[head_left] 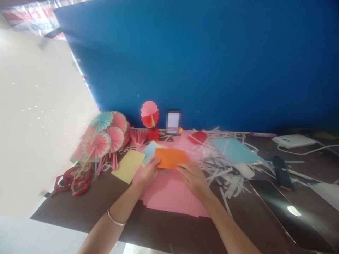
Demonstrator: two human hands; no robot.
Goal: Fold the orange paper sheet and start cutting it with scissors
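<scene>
My left hand (150, 171) pinches the left lower corner of an orange sheet of paper (171, 157), thumb on top. At the sheet's right lower edge are the fingers of my right hand (192, 176), closed on it and slightly blurred. The orange paper is held just above a stack of pink paper (172, 194) spread between my forearms. Left of my left hand lies a yellow sheet (129, 165), and a light blue sheet (149, 151) shows partly behind the orange one.
Pleated paper fans (106, 135) crowd the left, by red-handled scissors (82, 181). A pink-and-red paper flower (149, 114) stands in a red pot at the back. White paper strips (225, 176), a blue packet (235, 150), a dark cutter (283, 173) and a large phone (288, 215) lie right.
</scene>
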